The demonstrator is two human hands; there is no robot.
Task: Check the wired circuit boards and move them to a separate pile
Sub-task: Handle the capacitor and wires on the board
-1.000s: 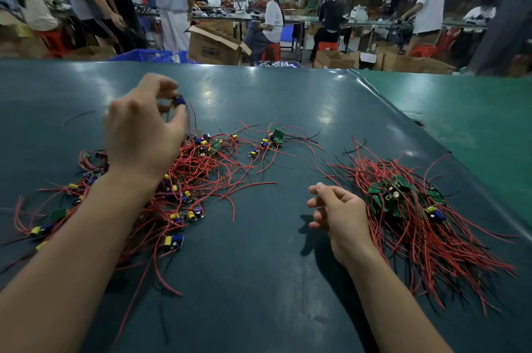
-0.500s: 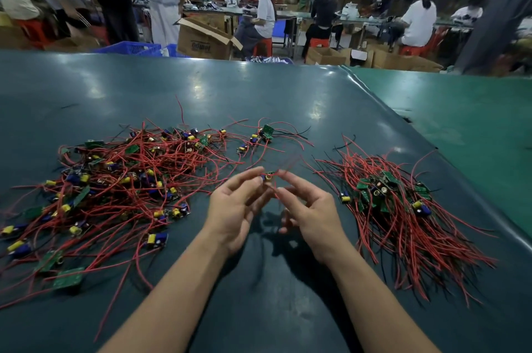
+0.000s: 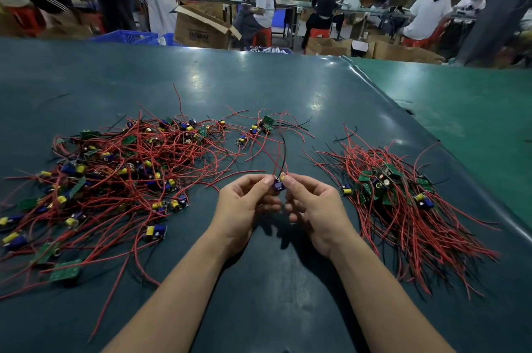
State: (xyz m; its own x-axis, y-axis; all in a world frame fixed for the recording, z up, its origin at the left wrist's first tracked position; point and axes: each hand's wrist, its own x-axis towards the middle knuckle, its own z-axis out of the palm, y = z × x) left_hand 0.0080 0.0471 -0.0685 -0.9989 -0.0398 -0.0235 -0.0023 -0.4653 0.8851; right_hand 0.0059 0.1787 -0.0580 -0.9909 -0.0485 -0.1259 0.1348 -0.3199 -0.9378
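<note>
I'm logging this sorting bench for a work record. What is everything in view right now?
held circuit board: one, blue and yellow parts, red and black wires, pinched between both hands
loose pile: many boards, red wires, left on table
gathered pile: many boards, red wires, right on table
table: one, dark green
cardboard box: one, brown, beyond table
people: several, background
left hand: grips board
right hand: grips board

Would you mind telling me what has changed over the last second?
The left hand left the loose pile and met the right hand at the centre; both now pinch one board. Both piles stayed put.
</note>
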